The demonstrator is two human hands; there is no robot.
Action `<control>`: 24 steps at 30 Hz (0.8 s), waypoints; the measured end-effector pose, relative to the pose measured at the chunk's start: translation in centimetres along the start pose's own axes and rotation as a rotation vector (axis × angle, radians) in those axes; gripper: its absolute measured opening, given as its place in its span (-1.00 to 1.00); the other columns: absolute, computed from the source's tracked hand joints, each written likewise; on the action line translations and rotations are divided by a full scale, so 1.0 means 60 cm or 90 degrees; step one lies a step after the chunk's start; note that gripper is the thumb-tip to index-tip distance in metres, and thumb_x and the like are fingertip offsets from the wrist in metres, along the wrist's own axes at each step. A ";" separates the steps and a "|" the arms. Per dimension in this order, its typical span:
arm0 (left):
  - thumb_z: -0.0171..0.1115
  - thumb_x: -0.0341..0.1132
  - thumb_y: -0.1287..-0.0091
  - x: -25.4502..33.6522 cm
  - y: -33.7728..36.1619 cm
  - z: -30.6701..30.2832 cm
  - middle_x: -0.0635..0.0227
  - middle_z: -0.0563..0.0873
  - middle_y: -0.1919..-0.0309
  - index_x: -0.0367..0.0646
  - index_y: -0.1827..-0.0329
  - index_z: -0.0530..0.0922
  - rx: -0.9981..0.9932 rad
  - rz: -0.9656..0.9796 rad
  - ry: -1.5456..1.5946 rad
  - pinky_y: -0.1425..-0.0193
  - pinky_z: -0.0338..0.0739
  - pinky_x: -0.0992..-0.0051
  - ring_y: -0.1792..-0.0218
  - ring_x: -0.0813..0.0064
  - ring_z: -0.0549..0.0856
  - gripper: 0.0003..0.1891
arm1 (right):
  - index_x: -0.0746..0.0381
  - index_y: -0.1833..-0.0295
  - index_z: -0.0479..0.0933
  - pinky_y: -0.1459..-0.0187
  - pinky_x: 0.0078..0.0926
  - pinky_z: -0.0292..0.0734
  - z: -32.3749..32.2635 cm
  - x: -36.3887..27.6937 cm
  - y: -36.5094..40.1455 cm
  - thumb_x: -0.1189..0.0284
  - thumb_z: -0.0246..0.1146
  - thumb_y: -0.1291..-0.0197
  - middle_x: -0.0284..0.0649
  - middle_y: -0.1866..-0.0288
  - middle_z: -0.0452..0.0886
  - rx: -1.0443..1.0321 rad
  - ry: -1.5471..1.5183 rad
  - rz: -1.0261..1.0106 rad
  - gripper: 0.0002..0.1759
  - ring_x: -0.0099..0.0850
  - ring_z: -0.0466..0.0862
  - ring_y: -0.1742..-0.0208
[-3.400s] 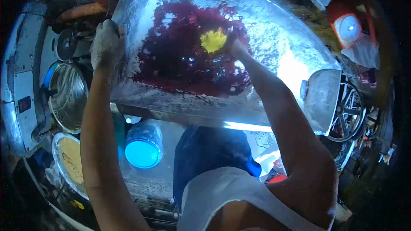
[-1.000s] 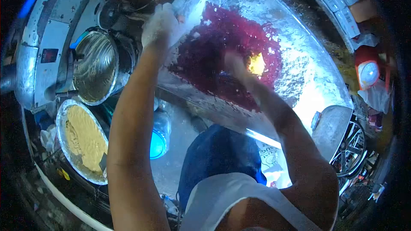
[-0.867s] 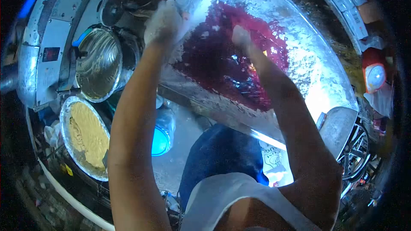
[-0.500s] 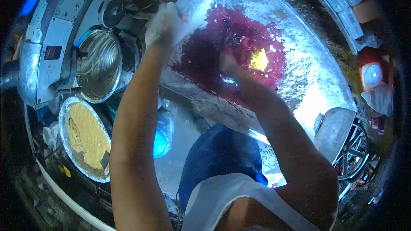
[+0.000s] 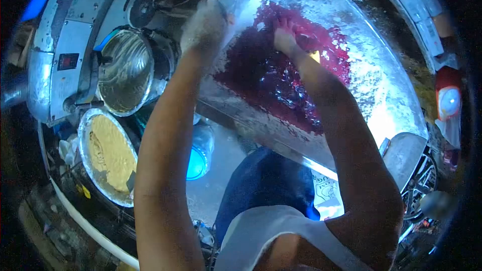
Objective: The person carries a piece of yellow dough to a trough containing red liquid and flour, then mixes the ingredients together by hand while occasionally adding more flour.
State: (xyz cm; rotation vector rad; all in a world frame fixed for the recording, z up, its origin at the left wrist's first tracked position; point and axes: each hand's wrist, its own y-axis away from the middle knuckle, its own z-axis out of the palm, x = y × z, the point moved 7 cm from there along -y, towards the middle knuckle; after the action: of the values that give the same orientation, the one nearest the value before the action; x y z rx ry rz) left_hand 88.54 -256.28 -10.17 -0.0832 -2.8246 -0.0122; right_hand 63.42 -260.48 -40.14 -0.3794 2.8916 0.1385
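Note:
A dark red, glossy, wet-looking mass (image 5: 251, 65) is spread over a whitish, dusted work surface (image 5: 366, 70). On its far part lies my right hand (image 5: 286, 40), with the fingers stretched forward and apart. A small yellow patch (image 5: 315, 56) shows beside my right wrist, partly covered by the forearm. My left hand (image 5: 203, 26), coated in white, hovers near the left edge of the surface. Its fingers are blurred and mostly turned away, so what they hold, if anything, cannot be made out.
A metal mixing bowl (image 5: 125, 73) sits at the machine (image 5: 68, 60) on the left. Below it stands a round tub (image 5: 89, 120) of pale yellow dough-like stuff. A blue-lit container (image 5: 198, 160) is under the surface's near edge. White boxes (image 5: 429, 35) line the right.
My right hand has moved forward across the red mass, and its fingers now show spread. The yellow patch is now mostly covered. My left hand has stayed near the left edge.

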 end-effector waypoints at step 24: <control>0.17 -0.03 -0.44 -0.012 -0.002 0.006 -0.11 0.64 -0.15 -0.19 -0.13 0.50 -0.007 -0.006 0.022 -0.22 0.58 -0.09 -0.17 -0.21 0.67 -0.58 | 0.22 -0.11 0.72 -0.17 0.27 0.55 -0.091 -0.124 -0.024 0.29 0.15 -0.37 -0.06 -0.07 0.75 0.175 -0.117 0.047 -0.63 0.11 0.62 -0.30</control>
State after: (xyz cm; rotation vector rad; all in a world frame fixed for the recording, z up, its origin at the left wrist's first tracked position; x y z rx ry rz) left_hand 89.10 -256.44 -10.73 -0.0723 -2.7906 -0.0317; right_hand 69.67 -260.74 -33.22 -0.1979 2.6933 -0.2005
